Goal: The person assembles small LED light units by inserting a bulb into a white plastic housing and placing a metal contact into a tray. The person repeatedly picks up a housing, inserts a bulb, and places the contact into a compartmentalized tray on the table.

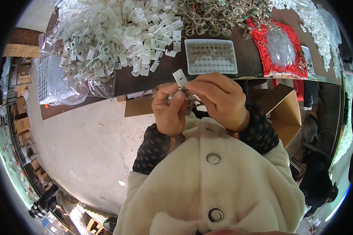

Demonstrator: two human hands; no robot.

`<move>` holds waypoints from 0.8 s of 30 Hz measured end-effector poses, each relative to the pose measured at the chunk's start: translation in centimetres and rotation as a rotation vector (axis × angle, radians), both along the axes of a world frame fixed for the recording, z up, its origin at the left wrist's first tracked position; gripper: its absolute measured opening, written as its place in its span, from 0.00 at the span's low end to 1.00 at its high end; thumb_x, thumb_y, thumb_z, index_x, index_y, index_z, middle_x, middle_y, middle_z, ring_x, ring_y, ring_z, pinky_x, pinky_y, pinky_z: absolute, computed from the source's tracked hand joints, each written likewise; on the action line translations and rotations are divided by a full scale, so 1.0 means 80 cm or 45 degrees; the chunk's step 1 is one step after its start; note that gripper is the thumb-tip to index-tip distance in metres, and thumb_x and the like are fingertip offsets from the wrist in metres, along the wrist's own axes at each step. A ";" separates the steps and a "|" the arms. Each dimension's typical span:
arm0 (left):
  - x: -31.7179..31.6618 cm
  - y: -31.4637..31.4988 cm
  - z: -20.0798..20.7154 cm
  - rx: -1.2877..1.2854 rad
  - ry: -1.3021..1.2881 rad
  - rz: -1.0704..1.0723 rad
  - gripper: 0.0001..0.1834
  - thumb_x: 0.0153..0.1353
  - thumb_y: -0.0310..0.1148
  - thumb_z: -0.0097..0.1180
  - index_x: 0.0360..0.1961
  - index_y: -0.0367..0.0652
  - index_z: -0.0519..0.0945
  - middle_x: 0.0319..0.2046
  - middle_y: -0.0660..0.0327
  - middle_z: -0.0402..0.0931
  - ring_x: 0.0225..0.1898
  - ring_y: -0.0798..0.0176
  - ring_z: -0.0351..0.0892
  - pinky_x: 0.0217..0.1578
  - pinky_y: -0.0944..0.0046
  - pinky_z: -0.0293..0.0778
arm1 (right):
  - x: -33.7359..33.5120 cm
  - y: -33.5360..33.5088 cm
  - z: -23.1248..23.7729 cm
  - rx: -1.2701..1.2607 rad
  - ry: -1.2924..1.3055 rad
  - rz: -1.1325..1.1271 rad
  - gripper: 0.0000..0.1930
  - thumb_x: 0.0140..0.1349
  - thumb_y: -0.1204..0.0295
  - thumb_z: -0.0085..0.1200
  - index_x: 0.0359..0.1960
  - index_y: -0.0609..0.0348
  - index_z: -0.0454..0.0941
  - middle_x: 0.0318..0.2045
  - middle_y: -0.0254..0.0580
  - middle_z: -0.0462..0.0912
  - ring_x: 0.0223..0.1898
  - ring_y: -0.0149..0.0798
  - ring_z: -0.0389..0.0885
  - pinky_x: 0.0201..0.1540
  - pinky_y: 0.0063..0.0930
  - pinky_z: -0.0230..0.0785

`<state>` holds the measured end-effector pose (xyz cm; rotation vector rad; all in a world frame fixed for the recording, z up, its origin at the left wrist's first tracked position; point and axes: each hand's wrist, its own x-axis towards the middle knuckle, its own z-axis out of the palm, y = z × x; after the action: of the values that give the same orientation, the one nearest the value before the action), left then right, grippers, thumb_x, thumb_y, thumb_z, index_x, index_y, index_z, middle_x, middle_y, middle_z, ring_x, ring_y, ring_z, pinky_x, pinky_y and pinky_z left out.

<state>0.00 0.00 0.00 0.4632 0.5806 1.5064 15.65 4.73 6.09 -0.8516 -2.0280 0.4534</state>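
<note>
A small white plastic tag is being pinched between both hands, held up just in front of the chest and right over the near edge of the dark table. The left hand is clenched around a bit of metal chain or keyring hardware, with thumb and fingertips closed on the lower end of the tag, and the right hand is curled over from the other side, fingertips grasping the same piece. Exactly how the metal is hooked to the tag can't be made out, it's mostly hidden by fingers. Biggest risk is probably a slip: the part is tiny and held past the table edge, so it'd likely be dropped onto the floor, not back into the big pile of white tags or the grey tray of round discs.
</note>
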 end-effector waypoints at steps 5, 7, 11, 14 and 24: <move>-0.002 -0.006 0.004 -0.087 -0.005 0.030 0.08 0.67 0.24 0.59 0.46 0.44 0.79 0.38 0.64 0.80 0.30 0.75 0.72 0.30 0.74 0.70 | -0.009 0.004 -0.006 0.332 -0.037 0.021 0.18 0.45 0.78 0.60 0.42 0.59 0.82 0.38 0.39 0.84 0.35 0.42 0.84 0.38 0.32 0.77; -0.003 -0.001 0.000 -0.060 -0.015 -0.001 0.08 0.67 0.24 0.59 0.47 0.45 0.79 0.38 0.64 0.81 0.29 0.75 0.71 0.29 0.75 0.70 | -0.014 0.003 -0.011 0.353 -0.066 0.021 0.18 0.46 0.78 0.60 0.43 0.61 0.82 0.39 0.39 0.84 0.36 0.43 0.84 0.38 0.33 0.77; 0.002 0.005 -0.005 -0.236 0.072 0.083 0.08 0.69 0.34 0.58 0.45 0.44 0.78 0.37 0.63 0.82 0.24 0.77 0.67 0.21 0.76 0.62 | -0.007 0.009 -0.021 0.123 -0.054 -0.022 0.17 0.51 0.83 0.62 0.45 0.62 0.83 0.38 0.42 0.84 0.36 0.46 0.83 0.38 0.33 0.76; 0.002 0.006 -0.004 -0.255 0.086 0.086 0.09 0.69 0.35 0.59 0.45 0.44 0.78 0.39 0.60 0.83 0.23 0.76 0.67 0.18 0.76 0.60 | -0.002 0.035 -0.036 0.065 -0.196 -0.276 0.18 0.51 0.83 0.61 0.46 0.60 0.83 0.36 0.42 0.82 0.37 0.47 0.81 0.39 0.36 0.76; -0.006 0.014 -0.011 -0.177 0.015 0.029 0.09 0.69 0.35 0.58 0.46 0.44 0.77 0.41 0.56 0.83 0.22 0.75 0.65 0.19 0.76 0.60 | 0.003 0.057 -0.044 -0.023 -0.353 -0.231 0.15 0.50 0.83 0.58 0.42 0.58 0.80 0.35 0.42 0.80 0.38 0.49 0.80 0.39 0.39 0.75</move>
<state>-0.47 1.11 -0.89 0.3589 0.6967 1.4748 15.92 9.25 2.56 -1.1512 -2.1727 0.2631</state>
